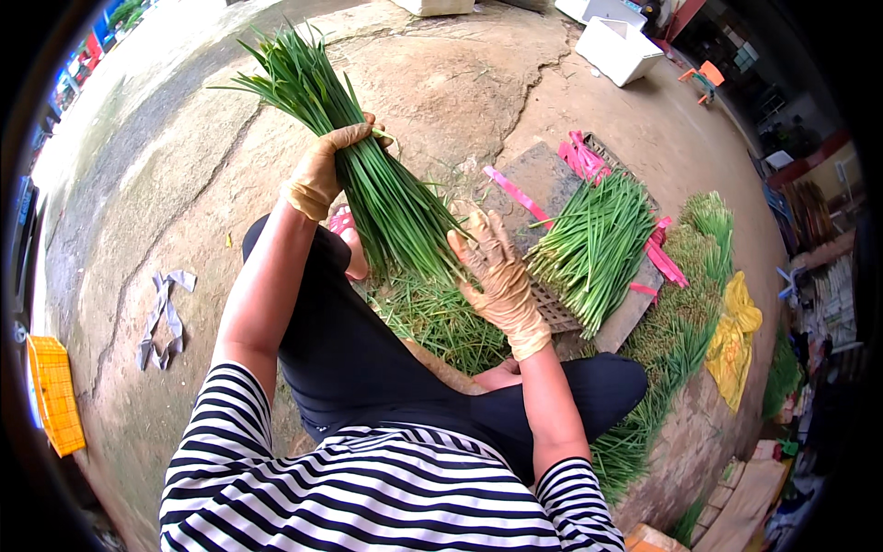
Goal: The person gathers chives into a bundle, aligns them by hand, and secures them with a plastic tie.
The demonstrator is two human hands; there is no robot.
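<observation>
In my gloved left hand [329, 166] is a thick bundle of long green garlic chives [382, 198], gripped around its middle and slanting from upper left to lower right. My gloved right hand [494, 274] is at the lower ends of the bundle, palm toward the stalks and fingers stretched out; whether it touches them is hard to tell. Right of that hand, a second pile of chives [602, 244] lies on a dark board [533, 179] over a crate [555, 310]. Pink strips [584, 158] lie at the board's back, with another pink strip [664, 253] beside the pile.
Loose chive scraps [432, 322] cover the ground between my legs. A long heap of chives [685, 317] lies at the right, beside a yellow plastic bag [734, 340]. Farther off are a white box [618, 51] and an orange chair [705, 77]. Grey cloth strips [164, 317] and an orange basket [55, 396] are at left.
</observation>
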